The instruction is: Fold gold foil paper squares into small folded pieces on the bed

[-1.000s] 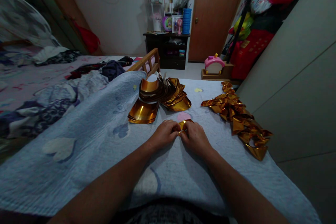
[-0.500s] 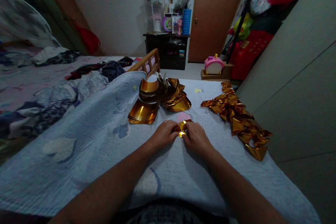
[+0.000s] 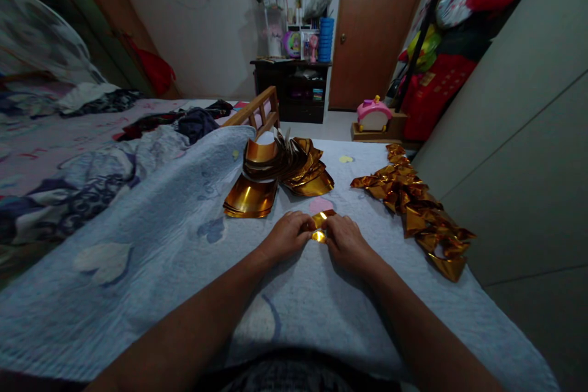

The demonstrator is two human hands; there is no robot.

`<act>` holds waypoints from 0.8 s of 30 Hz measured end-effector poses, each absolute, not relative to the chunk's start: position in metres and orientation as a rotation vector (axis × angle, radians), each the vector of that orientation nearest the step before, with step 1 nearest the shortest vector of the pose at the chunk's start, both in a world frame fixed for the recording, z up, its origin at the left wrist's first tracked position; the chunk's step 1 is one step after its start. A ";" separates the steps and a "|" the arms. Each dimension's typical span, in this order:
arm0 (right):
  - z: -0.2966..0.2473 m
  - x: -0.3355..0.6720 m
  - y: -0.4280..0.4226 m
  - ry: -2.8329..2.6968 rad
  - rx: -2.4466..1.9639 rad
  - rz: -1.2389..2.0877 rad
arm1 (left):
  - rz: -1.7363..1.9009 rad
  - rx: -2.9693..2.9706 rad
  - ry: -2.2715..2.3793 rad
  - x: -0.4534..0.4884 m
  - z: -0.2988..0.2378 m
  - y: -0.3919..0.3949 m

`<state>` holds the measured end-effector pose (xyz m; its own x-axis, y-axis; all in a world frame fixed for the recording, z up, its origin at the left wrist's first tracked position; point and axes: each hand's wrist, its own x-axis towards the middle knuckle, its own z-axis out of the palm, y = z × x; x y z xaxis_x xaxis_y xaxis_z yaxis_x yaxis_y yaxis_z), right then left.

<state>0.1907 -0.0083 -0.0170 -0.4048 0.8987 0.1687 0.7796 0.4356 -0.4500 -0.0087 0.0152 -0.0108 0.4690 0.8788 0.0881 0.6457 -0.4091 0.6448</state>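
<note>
Between my two hands is a small sheet of shiny gold foil paper (image 3: 318, 236), partly curled and partly covered by fingers. My left hand (image 3: 293, 230) pinches its left side with thumb and forefinger. On the other side, my right hand (image 3: 348, 237) grips the right part, fingers bent over it. Just beyond lies a fanned stack of gold foil sheets (image 3: 252, 196), some flat and glossy, others curved upward. To the right stretches a pile of folded gold foil pieces (image 3: 416, 211), crumpled and pointed in shape.
A pale blue quilt (image 3: 184, 294) with heart patterns covers the surface under my hands. Heaped clothes (image 3: 151, 153) lie on a bed at left. A wooden rail (image 3: 257, 109) stands behind the stack, and a pale cabinet side (image 3: 519, 135) borders the right.
My right hand has shifted very slightly to the right, and a little more of the gold foil paper shows between the hands. The stack and the pile stay put.
</note>
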 end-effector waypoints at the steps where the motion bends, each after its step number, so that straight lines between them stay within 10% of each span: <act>1: -0.018 0.192 -0.007 -2.297 -1.411 0.441 | 0.573 2.183 1.265 -0.009 -0.011 0.015; 24: -0.016 0.203 0.008 -1.971 -1.558 0.354 | 0.567 2.143 1.283 -0.008 0.001 0.010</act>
<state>0.2031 0.0080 -0.0163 -0.1355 0.9488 0.2853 0.7901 0.2773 -0.5466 -0.0077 0.0103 0.0007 0.4489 0.8911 0.0657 0.6482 -0.3754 0.6625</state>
